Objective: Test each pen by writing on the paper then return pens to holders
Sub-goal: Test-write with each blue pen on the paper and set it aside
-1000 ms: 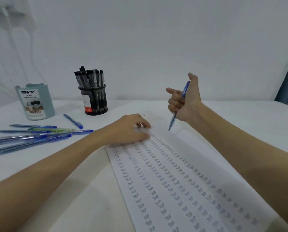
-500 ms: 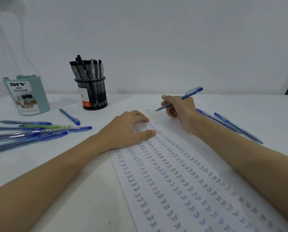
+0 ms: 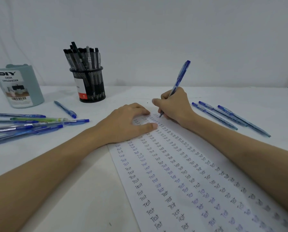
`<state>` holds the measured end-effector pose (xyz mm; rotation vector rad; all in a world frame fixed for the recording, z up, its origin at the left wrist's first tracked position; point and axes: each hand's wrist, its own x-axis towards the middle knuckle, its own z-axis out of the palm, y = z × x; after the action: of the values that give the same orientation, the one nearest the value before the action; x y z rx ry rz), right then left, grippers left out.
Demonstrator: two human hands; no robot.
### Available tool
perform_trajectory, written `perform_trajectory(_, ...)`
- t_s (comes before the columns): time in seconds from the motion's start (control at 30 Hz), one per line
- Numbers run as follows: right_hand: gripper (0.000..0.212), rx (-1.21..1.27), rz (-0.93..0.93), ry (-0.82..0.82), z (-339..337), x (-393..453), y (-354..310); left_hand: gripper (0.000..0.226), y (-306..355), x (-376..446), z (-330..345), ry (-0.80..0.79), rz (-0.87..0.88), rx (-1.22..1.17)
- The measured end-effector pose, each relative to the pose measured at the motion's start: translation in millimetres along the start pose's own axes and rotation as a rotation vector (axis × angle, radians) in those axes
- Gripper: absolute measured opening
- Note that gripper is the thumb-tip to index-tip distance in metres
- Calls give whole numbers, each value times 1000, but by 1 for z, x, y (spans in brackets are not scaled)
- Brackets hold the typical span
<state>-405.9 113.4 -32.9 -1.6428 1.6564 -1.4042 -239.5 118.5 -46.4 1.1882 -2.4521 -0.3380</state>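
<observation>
A white paper [image 3: 181, 178] filled with columns of the word "Test" lies on the table before me. My right hand [image 3: 174, 107] grips a blue pen [image 3: 180, 77] in a writing hold, its tip touching the paper's far end. My left hand [image 3: 124, 123] rests on the paper with fingers spread, pressing it down. A black mesh holder [image 3: 89, 86] at the back holds several black pens. A pale green desk organizer [image 3: 17, 86] stands at the far left.
Several blue pens and one green pen [image 3: 37, 119] lie loose on the table at the left. One blue pen [image 3: 65, 109] lies apart near the mesh holder. Three blue pens [image 3: 230, 118] lie to the right of my right hand. A white wall stands behind.
My right hand swung the pen from tip-down in the air, through a flat hold, to an upright writing grip with the tip on the paper. My left hand stayed on the sheet.
</observation>
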Motion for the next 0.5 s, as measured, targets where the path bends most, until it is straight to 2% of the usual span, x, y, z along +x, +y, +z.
perform_trajectory(0.5, 39, -65, -32, -23, 1, -4, -1, 74, 2, -1, 0, -6, -12, 14)
